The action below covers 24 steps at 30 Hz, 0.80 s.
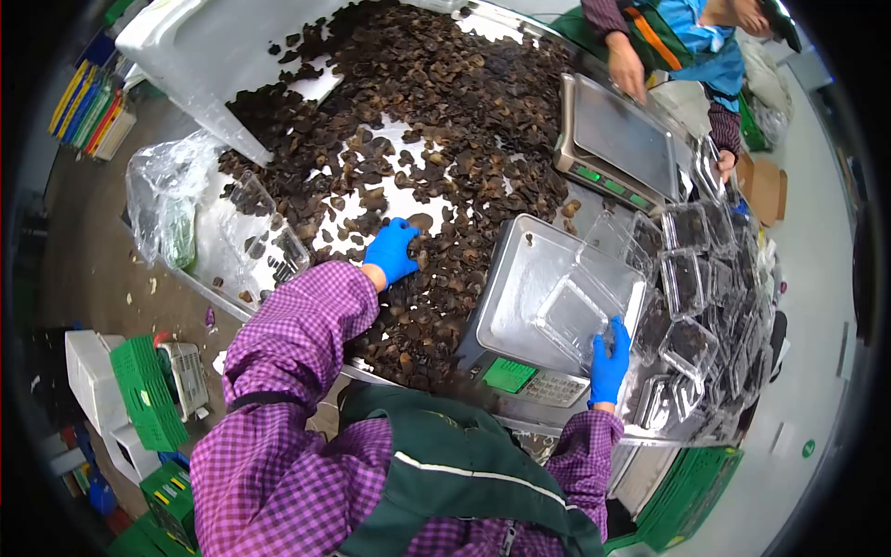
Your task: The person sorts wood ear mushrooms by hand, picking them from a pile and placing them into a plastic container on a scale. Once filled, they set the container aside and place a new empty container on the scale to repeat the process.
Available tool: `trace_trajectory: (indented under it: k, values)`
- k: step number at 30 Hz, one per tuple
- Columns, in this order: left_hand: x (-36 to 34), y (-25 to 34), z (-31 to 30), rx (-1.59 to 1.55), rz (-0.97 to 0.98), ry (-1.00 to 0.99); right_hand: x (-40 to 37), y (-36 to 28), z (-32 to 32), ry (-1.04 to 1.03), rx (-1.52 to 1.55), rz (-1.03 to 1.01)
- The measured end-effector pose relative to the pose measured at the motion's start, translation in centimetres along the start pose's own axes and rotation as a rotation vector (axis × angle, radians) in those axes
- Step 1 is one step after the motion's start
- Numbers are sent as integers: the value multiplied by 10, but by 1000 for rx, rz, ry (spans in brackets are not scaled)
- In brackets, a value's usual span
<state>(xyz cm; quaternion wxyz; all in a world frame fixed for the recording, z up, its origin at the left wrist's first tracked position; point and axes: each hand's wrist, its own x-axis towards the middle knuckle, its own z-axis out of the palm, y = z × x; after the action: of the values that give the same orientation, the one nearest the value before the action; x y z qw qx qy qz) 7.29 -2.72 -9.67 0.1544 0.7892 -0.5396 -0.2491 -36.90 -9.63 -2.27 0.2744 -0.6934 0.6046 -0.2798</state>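
Note:
My left hand (394,252), in a blue glove, reaches down onto a wide heap of dark brown mushroom-like pieces (464,102). Its fingers are apart and touch the pieces, with nothing visibly gripped. At the right, my blue-gloved right hand (609,364) grips the near edge of a clear plastic container (574,314) between thumb and fingers. That container lies with its lid open on the metal pan of a weighing scale (509,283). The scale's green display (509,375) is lit, but I cannot read its digits.
Clear plastic containers (687,283) are piled right of the scale. Across the table a co-worker's hand (626,67) is above a second scale (624,130). A white foam box (200,65) leans over the heap. Green crates (148,395) stand at the lower left.

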Motion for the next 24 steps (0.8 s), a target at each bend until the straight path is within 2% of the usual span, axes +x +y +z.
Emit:
trace_trajectory:
  k: [3,6,9,11,13,15,17,18,19,20,21,23,24]
  values:
    - [-11,-1,4,-105,45,-48,-7,-17,4,33,78,45]
    - [-4,-14,17,-332,101,135,-11,-18,6,43,-28,-8]
    - [-17,39,-13,-517,224,253,-17,-26,11,51,-31,2]
    - [-20,79,-14,-665,433,253,-14,-25,17,54,-39,-65]
    - [-33,136,-26,-686,560,269,-12,-23,20,45,-67,-113]
    - [-36,181,-25,-572,714,283,-12,-30,21,-4,-31,-114]
    - [-42,217,-15,-668,721,128,-12,-29,23,-22,-19,-135]
    - [-41,228,-6,-608,741,101,-13,-28,23,-33,-21,-116]
    - [-35,234,8,-549,760,70,-12,-27,23,-42,-23,-96]
    - [-28,238,20,-364,741,-16,-11,-24,24,-55,32,-115]
    - [-25,236,28,-359,745,-14,-11,-30,21,-51,35,-117]
    - [-27,232,40,0,818,-62,-14,-48,13,-37,104,-174]
    - [-31,231,43,43,811,-82,-13,-47,12,-52,107,-200]
